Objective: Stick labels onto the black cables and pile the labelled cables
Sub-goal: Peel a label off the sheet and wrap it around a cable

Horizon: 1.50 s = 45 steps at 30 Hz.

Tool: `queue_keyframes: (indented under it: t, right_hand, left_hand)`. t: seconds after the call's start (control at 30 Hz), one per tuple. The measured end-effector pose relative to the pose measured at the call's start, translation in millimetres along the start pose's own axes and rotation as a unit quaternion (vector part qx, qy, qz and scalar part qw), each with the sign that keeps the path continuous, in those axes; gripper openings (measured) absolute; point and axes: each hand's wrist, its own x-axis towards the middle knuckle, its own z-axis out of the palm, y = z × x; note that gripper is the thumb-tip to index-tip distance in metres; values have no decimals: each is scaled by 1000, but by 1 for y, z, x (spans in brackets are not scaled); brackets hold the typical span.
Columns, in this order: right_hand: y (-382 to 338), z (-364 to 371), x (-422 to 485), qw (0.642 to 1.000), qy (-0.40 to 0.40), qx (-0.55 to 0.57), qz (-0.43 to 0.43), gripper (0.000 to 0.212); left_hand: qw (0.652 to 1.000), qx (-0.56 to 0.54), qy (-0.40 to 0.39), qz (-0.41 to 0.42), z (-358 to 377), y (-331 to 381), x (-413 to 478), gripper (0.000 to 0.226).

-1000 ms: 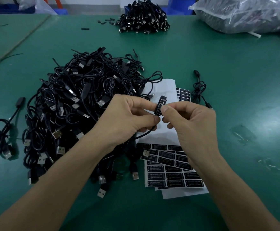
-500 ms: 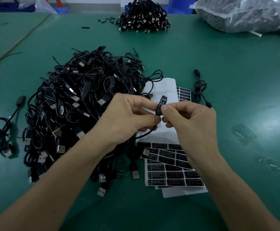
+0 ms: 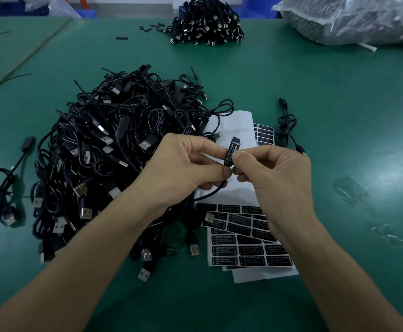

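Both hands meet over the middle of the green table. My left hand point(image 3: 186, 168) pinches the lower end of a small black controller block point(image 3: 230, 152) on a black cable. My right hand point(image 3: 274, 178) pinches the same block from the right, its thumb pressing a black label with white print onto it. The cable hangs below my left hand. A large heap of black USB cables point(image 3: 114, 149) lies to the left. Sheets of black labels point(image 3: 241, 245) lie under my right wrist.
A second cable pile point(image 3: 207, 22) sits at the far edge, with a clear plastic bag point(image 3: 353, 17) of parts at far right. One loose cable point(image 3: 288, 125) lies right of the sheets, another point(image 3: 4, 185) at far left. Scraps of clear film point(image 3: 349, 190) lie on the right.
Both hands keep their pinch on the controller block and have barely moved; the view has shifted very slightly.
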Motion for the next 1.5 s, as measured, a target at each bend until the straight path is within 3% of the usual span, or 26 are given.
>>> queue_keyframes:
  t: [1.0, 1.2, 1.5]
  right_hand:
    - [-1, 1, 0, 1000, 9, 16, 21, 19]
    - [0, 1, 0, 1000, 11, 8, 24, 9]
    - [2, 0, -1, 1000, 0, 6, 9, 9]
  left_hand:
    - [1000, -6, -7, 5, 0, -3, 1, 20]
    - [1000, 7, -7, 9, 0, -3, 1, 20]
    - [1000, -4, 15, 23, 4, -7, 3, 9]
